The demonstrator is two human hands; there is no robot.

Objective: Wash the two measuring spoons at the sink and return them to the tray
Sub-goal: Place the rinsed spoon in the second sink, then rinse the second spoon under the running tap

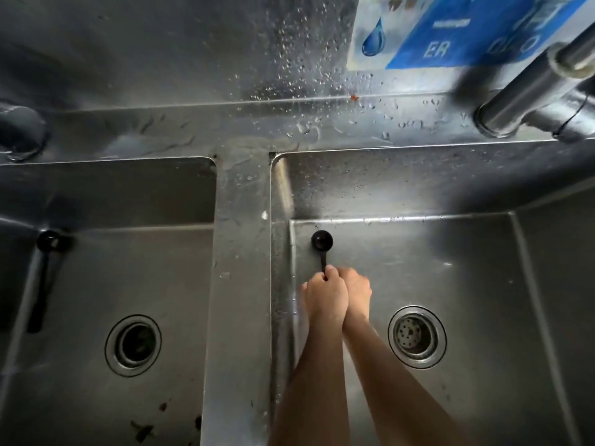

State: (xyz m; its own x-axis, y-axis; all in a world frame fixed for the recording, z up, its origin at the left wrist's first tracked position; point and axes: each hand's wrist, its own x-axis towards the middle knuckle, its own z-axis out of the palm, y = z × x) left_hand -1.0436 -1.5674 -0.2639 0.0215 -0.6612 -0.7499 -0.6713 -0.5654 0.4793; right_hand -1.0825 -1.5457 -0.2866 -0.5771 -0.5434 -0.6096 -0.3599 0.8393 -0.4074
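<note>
Both forearms down in right basin (pixel 467 268), left of drain (pixel 417 336). My left hand (pixel 325 297) curled tight round handle of black measuring spoon (pixel 322 244), bowl pointing to far-left corner. My right hand (pixel 355 291) pressed against left; can't tell if it grips. Second measuring spoon (pixel 42 284) lies in left basin (pixel 128 268), along left wall. Far right: faucet pipe (pixel 528 91), blue sign (pixel 467 33).

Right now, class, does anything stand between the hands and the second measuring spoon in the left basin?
Yes: the steel divider. The left hand grips one black measuring spoon in the right basin; the second measuring spoon lies across the divider, in the left basin.
</note>
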